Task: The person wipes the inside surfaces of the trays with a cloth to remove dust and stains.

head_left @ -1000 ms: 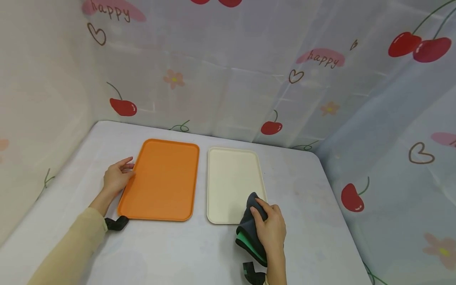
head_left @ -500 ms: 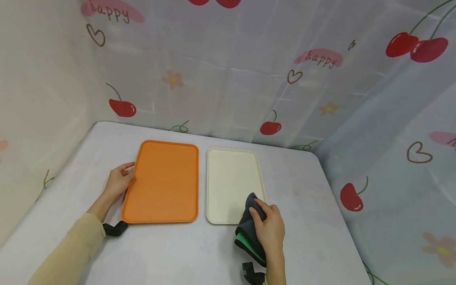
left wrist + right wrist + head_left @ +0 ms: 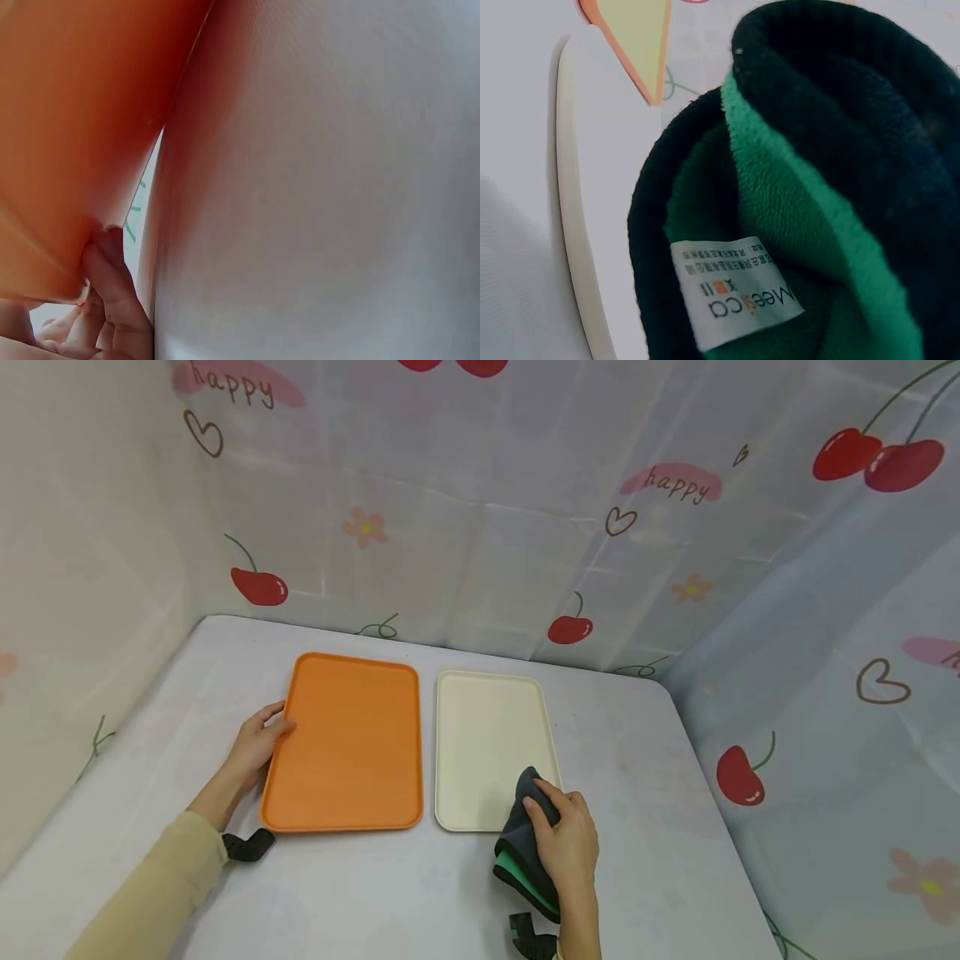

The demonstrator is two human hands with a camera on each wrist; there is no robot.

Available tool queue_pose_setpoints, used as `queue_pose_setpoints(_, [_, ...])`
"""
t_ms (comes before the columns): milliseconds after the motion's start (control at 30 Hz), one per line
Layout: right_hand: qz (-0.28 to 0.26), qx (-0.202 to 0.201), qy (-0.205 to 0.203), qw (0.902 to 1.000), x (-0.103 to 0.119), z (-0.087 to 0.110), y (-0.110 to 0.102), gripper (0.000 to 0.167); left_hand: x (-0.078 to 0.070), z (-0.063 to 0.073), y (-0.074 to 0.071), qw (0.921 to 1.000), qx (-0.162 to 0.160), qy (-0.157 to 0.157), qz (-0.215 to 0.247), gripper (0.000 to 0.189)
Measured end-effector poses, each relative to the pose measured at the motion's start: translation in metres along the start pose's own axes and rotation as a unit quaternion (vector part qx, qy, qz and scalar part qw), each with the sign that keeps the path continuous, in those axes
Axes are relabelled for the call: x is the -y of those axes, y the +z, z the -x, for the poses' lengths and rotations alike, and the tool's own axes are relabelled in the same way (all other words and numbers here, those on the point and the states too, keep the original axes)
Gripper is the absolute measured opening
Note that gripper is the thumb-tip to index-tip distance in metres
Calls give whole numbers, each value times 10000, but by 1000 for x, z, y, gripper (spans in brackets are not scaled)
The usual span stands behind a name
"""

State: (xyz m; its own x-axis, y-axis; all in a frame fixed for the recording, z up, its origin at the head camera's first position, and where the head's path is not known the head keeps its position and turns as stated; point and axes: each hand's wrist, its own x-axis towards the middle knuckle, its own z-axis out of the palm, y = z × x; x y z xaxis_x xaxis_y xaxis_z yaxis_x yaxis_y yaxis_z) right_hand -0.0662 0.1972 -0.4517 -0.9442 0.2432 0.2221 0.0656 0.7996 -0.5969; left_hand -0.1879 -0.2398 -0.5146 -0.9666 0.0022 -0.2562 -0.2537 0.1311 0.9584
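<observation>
My left hand (image 3: 252, 747) grips the left edge of an orange rectangular tray (image 3: 345, 743), thumb on top and fingers beneath. In the left wrist view the tray's underside (image 3: 82, 112) slants up off the white tabletop, with fingers (image 3: 116, 300) curled at its edge. My right hand (image 3: 572, 839) holds a folded cloth (image 3: 517, 835), dark grey outside and green inside with a black border, over the near right corner of a smaller cream tray (image 3: 487, 735). The right wrist view shows the cloth's green folds and a white printed label (image 3: 735, 292); the right fingers are hidden there.
The cream tray lies flat just right of the orange one, a narrow gap between them. White tabletop (image 3: 637, 777) surrounds both. A cherry-print curtain (image 3: 465, 527) hangs behind and to the right. Black wrist mounts (image 3: 249, 846) sit near both wrists.
The orange tray has shifted slightly right and toward me, closer to the cream tray. My left hand moved with it, its thumb now farther over the rim. The right hand and cloth stayed nearly still.
</observation>
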Motion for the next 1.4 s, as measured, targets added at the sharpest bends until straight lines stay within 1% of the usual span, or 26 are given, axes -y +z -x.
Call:
queue_pose_setpoints(133, [-6,17,31,10000,0,0,0,33,3,-3,2,9999,-62,37,94,62])
queue_pose_setpoints(267, [-21,38,65,10000,0,0,0,33,6,-6,4,9994,-321,105,-23,58])
queue_pose_setpoints(333, [-23,49,57,10000,0,0,0,33,6,-7,4,9991,-414,52,-12,58])
queue_pose_setpoints(433, [-32,69,67,9999,-1,1,0,33,5,-6,6,9988,-422,-159,208,60])
queue_pose_setpoints(533, [-32,98,67,9999,-1,1,0,34,4,-4,7,9969,-312,-375,625,63])
queue_pose_setpoints(600, [-25,104,62,9999,-1,0,0,34,3,-2,7,9945,-224,-451,919,63])
queue_pose_setpoints(700, [-24,137,43,9999,-1,0,0,34,2,0,8,9927,-188,-430,1112,60])
queue_pose_setpoints(833, [-39,174,65,9998,0,-1,0,34,-2,5,10,9930,-295,-260,1115,47])
queue_pose_setpoints(933, [-43,153,31,9999,0,-1,-1,34,-7,11,12,9906,-397,-84,1309,37])
queue_pose_setpoints(1067, [-68,75,-16,9999,-1,-2,-2,34,-14,18,17,9841,-460,184,1705,33])
queue_pose_setpoints(1167, [-105,12,-14,9999,0,-3,-3,35,-19,23,22,9789,-471,456,1935,32])
queue_pose_setpoints(1300, [-126,-128,-80,9998,2,-5,-6,34,-30,29,31,9719,-453,890,2131,32])
queue_pose_setpoints(1400, [-125,-319,-245,9991,4,-7,-8,33,-40,35,38,9673,-402,1169,2215,31])
